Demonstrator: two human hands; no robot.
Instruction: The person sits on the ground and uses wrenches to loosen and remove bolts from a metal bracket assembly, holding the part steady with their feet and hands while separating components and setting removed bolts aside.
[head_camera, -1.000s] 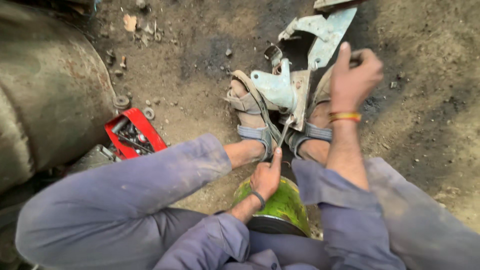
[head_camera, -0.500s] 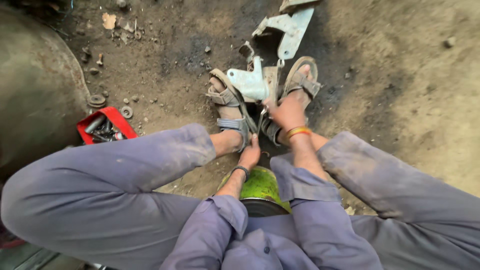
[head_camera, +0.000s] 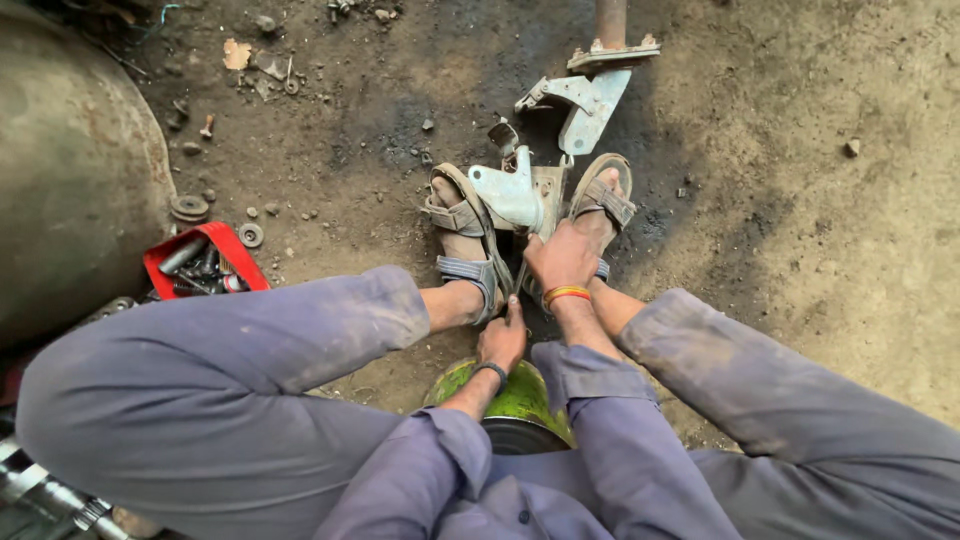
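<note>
— While the grey metal bracket (head_camera: 512, 195) is pinned only between two sandalled feet, what worries you most?

— That it shifts. The left foot (head_camera: 462, 240) and the right foot (head_camera: 600, 205) press it from either side on loose, oily dirt, so a hard push could let it twist out.

— And the hands?

— The right hand (head_camera: 562, 258) is curled shut low against the bracket, just above the orange bangle; I judge it grips a thin tool shaft (head_camera: 521, 275), though the fingers hide the contact. The left hand (head_camera: 502, 338) sits just behind it, fingers folded round the lower end of that same shaft, near the green container (head_camera: 520, 395) that the person sits over.

— So a slip hits what?

— Bare toes, probably. Both feet touch the part, and the sandals leave skin open right beside where the tool bears.

— Anything else nearby?

— A second bracket on a rusty pipe (head_camera: 590, 95) lies just beyond, touching or nearly so; I cannot tell which. If the held piece kicks forward, it would strike that. The red tray of bolts (head_camera: 205, 262) is well apart, by the big drum (head_camera: 70, 200) at the left.
</note>
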